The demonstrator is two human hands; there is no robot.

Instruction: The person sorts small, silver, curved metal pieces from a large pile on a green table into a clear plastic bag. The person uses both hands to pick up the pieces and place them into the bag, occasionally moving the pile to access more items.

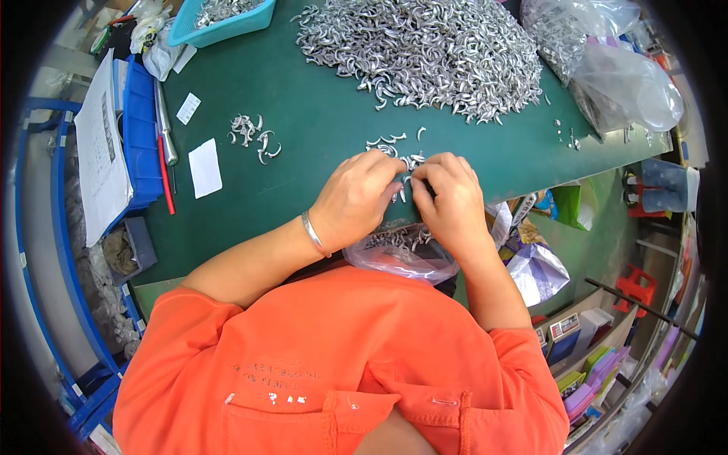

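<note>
My left hand and my right hand meet at the front edge of the green table, fingers curled and thumbs inward. Between the fingertips lie several small curved silvery metal parts. The left fingers are closed on one such part at their tips. My right thumb and forefinger are pinched together, and what they hold is hidden. Just below the hands, against my body, a clear plastic bag hangs open with more of these metal parts inside.
A large heap of metal parts covers the table's far side, and a small cluster lies left. A turquoise basket, a blue tray with papers, a red pen and white paper slips stand leftward. Filled plastic bags rest far right.
</note>
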